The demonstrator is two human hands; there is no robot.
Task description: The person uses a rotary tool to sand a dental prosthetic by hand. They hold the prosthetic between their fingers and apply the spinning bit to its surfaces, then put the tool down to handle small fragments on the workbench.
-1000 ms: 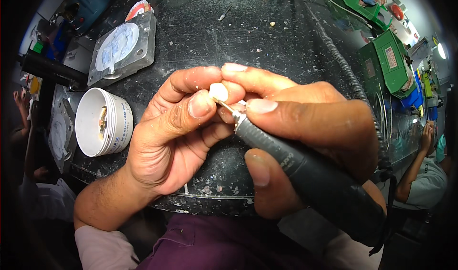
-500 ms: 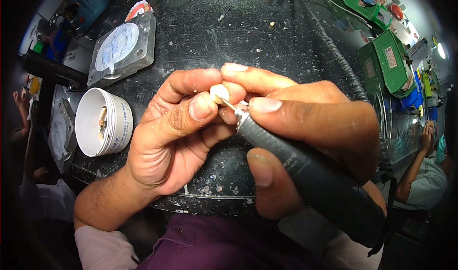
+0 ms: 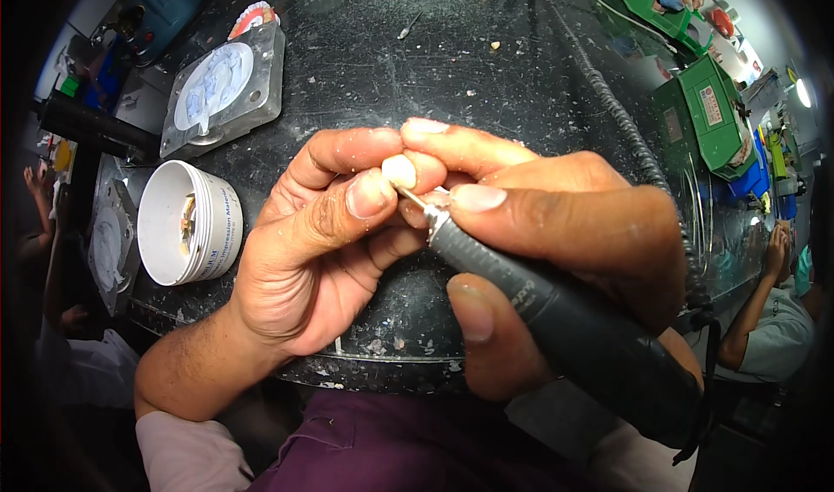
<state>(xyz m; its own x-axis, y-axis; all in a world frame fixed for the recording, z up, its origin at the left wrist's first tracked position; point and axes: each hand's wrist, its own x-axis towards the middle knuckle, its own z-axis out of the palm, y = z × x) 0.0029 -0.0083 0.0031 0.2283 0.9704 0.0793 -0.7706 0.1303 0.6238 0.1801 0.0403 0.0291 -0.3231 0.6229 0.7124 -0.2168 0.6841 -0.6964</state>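
On black benchtop (image 3: 347,66), scuffed w/ pale specks + chips. Loose small bur (image 3: 407,29) and two yellowish bits (image 3: 490,20) lie far side, well apart from hands. L side: grey metal plate (image 3: 267,101) w/ bluish-white round cast (image 3: 217,83), red/white dental model (image 3: 252,19) just behind it. White tub (image 3: 219,231) near L wrist, small metal-looking bits inside. R side: green bins (image 3: 708,114), coiled cord (image 3: 599,83) along the bench, lit lamp (image 3: 804,92) at far R edge. Other ppl at both edges, e.g. a co-worker's raised hands (image 3: 776,250) on R.

Mid-bench, above the near edge: L hand (image 3: 313,240) pinches small white piece (image 3: 399,171) betw. thumb & fingers. R hand (image 3: 573,222) grips black handpiece (image 3: 556,314), thin metal tip (image 3: 412,199) angled up-left to piece's lower edge. One R fingertip meets L index tip.

Hard to see: tip/piece contact, can't confirm. Piece partly covered by L thumb. Some R fingers hidden behind handpiece. Tub contents too small to ID. L edge dark, ppl there mostly lost; fisheye rim cuts off bins + forearms.
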